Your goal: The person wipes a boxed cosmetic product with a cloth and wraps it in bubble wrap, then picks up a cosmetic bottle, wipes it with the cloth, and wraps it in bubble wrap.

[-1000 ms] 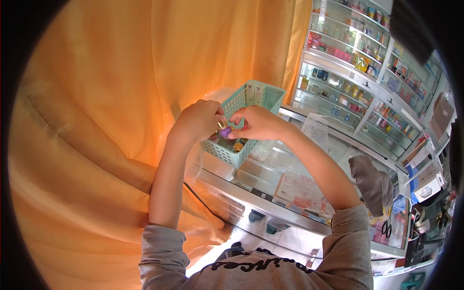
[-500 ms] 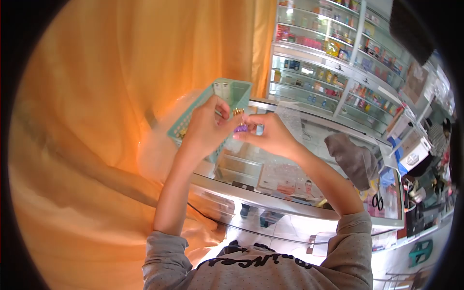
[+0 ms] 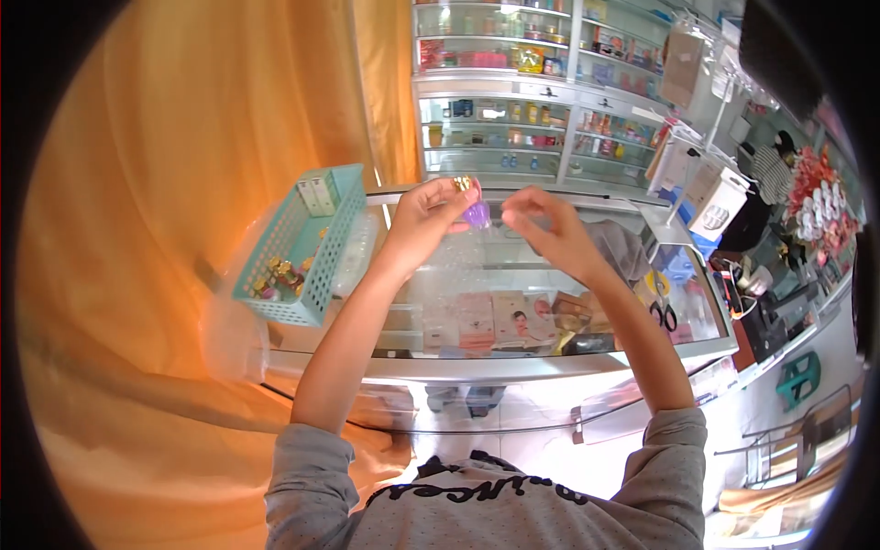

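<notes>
My left hand (image 3: 429, 220) holds a small purple bottle (image 3: 478, 215) with a gold cap between thumb and fingers, above the glass counter. Just to the right of the bottle, my right hand (image 3: 543, 227) is raised with its thumb and index finger apart and nothing visible between them. A mint-green perforated basket (image 3: 321, 289) sits left of my left hand. Inside it are several small gold-capped bottles (image 3: 282, 273) at the near end and white-and-green boxes (image 3: 318, 192) at the far end.
Bubble wrap (image 3: 454, 275) lies on the glass counter (image 3: 394, 367). A grey cloth (image 3: 616, 247) and black-handled scissors (image 3: 664, 317) are at the right. Behind stand glass shelves (image 3: 495, 94) of products; an orange curtain (image 3: 183, 137) hangs at the left.
The view has turned right. My hands have moved away from over the basket, and the purple bottle is now in my left hand, with my right hand apart from it.
</notes>
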The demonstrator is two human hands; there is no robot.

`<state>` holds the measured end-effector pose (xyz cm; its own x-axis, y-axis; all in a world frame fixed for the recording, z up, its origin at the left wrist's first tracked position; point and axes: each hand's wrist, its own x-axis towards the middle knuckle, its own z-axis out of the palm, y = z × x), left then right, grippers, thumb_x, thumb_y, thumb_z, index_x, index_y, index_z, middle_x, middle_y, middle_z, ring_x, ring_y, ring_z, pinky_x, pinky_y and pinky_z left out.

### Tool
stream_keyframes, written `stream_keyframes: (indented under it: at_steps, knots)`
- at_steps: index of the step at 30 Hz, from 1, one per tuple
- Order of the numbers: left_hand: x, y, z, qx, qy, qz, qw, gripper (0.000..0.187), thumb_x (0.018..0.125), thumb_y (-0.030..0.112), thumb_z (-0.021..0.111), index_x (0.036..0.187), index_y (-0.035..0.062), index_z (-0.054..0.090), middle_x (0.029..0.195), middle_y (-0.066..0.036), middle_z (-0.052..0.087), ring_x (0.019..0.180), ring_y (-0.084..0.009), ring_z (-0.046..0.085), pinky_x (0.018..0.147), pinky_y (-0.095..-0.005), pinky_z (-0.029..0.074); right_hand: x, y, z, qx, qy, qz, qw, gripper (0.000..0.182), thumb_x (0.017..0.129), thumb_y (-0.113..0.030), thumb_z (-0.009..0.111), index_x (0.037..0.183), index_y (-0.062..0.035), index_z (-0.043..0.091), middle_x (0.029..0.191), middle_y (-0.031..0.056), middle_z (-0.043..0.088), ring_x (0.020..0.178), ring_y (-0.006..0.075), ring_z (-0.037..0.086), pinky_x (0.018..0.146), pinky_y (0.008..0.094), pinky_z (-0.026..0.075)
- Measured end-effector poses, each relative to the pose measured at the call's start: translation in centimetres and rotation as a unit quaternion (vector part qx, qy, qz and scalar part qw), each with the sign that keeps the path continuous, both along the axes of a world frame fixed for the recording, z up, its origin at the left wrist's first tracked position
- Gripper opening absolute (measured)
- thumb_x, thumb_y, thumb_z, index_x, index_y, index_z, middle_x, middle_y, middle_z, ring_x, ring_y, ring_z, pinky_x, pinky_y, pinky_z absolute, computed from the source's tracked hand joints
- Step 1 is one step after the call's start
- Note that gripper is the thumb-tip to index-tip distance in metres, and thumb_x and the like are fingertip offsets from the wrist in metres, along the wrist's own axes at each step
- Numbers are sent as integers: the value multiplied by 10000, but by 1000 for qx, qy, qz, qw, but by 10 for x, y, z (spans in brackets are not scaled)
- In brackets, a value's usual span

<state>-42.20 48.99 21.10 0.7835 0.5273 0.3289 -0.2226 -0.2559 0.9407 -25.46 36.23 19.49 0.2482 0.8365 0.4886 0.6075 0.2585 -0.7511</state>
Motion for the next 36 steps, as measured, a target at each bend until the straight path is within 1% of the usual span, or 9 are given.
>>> stream_keyframes:
  at_steps: [4, 6, 11, 15, 19, 21, 26, 28, 36]
  knots:
    - [47, 9, -22, -165, -3, -33, 986, 307, 907, 348, 605, 1073, 90, 603, 999, 18, 609, 920, -69, 559, 863, -250, 461, 55, -10, -34, 15, -199, -146, 969, 432, 784, -343, 703, 1107, -79, 588, 1190, 132, 559, 991, 255, 588, 828, 361, 464]
    - [70, 13, -34, -279, -17, -42, 959, 323, 905, 347, 609, 1100, 90, 592, 995, 15, 601, 902, -75, 557, 854, -257, 473, 64, -16, -55, -116, -407, -271, 864, 498, 778, -365, 694, 1190, -126, 551, 1301, 169, 467, 1110, 320, 542, 892, 408, 451]
    - [98, 12, -64, -299, -39, -16, 953, 325, 929, 307, 576, 1155, 74, 563, 1025, 3, 589, 903, -101, 564, 857, -272, 484, 82, 0, -67, -67, -371, -223, 899, 363, 813, -213, 627, 1157, -141, 538, 1003, 118, 632, 929, 341, 607, 777, 458, 475]
    - [95, 16, -81, -275, -45, 8, 960, 313, 951, 273, 540, 1193, 74, 534, 1072, -17, 596, 973, -128, 584, 879, -279, 482, 88, 3, -67, 14, -271, -251, 929, 389, 854, -198, 587, 1210, -105, 461, 1064, 183, 612, 923, 403, 587, 770, 456, 470]
    - [89, 12, -83, -242, -48, -5, 969, 324, 954, 272, 537, 1203, 65, 541, 1066, -5, 605, 975, -93, 580, 882, -285, 480, 65, -4, -52, 93, -176, -245, 949, 367, 833, -165, 590, 1169, -71, 475, 1044, 179, 591, 917, 376, 596, 775, 458, 468]
    - [91, 6, -92, -242, -46, 4, 969, 305, 958, 232, 524, 1206, 56, 543, 1075, -11, 607, 975, -88, 579, 866, -276, 483, 52, -3, -46, 190, -210, -157, 946, 357, 820, -152, 607, 1152, -76, 500, 1096, 178, 546, 936, 371, 581, 779, 450, 467]
    - [91, -4, -88, -188, -13, 4, 982, 355, 931, 53, 446, 1282, 33, 498, 1133, -30, 607, 970, -85, 580, 776, -226, 488, 30, -4, -53, 105, -261, -115, 953, 319, 801, -105, 634, 1104, -95, 534, 1092, 144, 528, 917, 355, 573, 781, 419, 470]
    - [93, -7, -89, -194, -13, 7, 981, 354, 931, 56, 455, 1282, 24, 490, 1137, -39, 606, 969, -93, 583, 797, -242, 498, 34, 0, -57, 135, -162, -103, 972, 305, 819, -106, 619, 1109, -89, 526, 1079, 145, 538, 923, 368, 569, 794, 420, 464]
    - [91, -12, -79, -230, -27, 26, 972, 301, 947, 129, 503, 1238, 52, 518, 1068, -18, 617, 938, -103, 591, 872, -286, 499, 36, -5, -51, 231, -104, -159, 954, 328, 833, -116, 606, 1150, -90, 524, 1055, 181, 548, 963, 386, 560, 815, 408, 461]
